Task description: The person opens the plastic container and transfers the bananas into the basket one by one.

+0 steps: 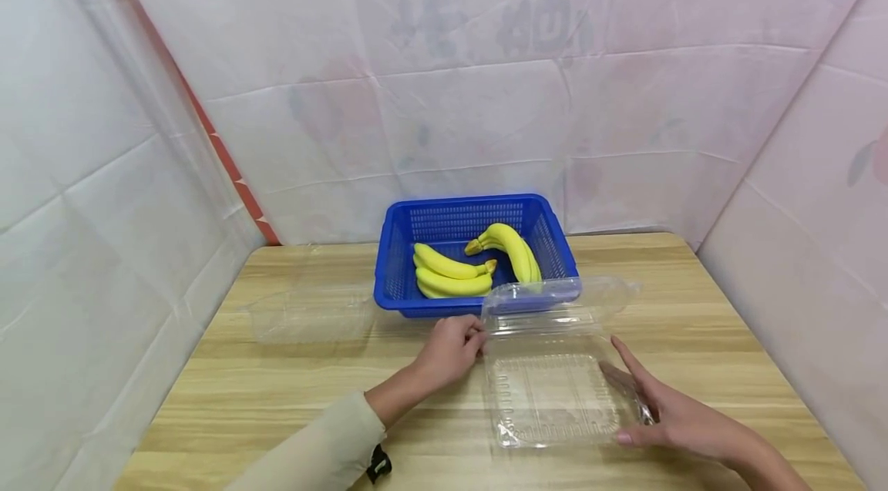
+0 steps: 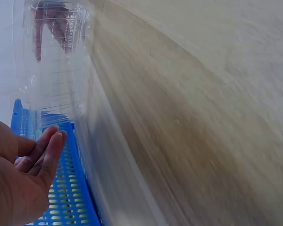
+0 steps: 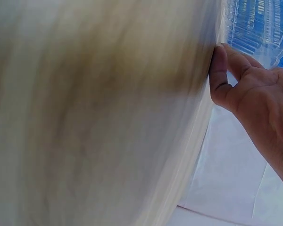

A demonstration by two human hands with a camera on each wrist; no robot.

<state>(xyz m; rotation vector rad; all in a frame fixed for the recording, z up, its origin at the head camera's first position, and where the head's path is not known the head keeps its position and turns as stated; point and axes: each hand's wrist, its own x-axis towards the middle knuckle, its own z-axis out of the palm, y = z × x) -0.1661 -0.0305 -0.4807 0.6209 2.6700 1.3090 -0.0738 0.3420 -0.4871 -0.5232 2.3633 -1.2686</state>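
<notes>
A clear plastic clamshell box [image 1: 555, 398] lies opened on the table, its lid [image 1: 555, 298] folded back over the front rim of a blue basket [image 1: 423, 314]. My left hand [image 1: 451, 352] is at the box's left side by the hinge. Its fingers [image 2: 49, 153] are loosely bent, with nothing visible between them. At the right side, my right hand [image 1: 683, 418] grips the box wall, thumb near the front corner and fingers spread farther back. Two bunches of bananas, one on the left [image 1: 451, 275] and one on the right [image 1: 513, 252], sit in the basket.
Another clear plastic container [image 1: 312, 317] stands on the wooden table [image 1: 277, 398], left of the basket. Pale printed sheeting [image 1: 451, 121] hangs behind the table and along both sides.
</notes>
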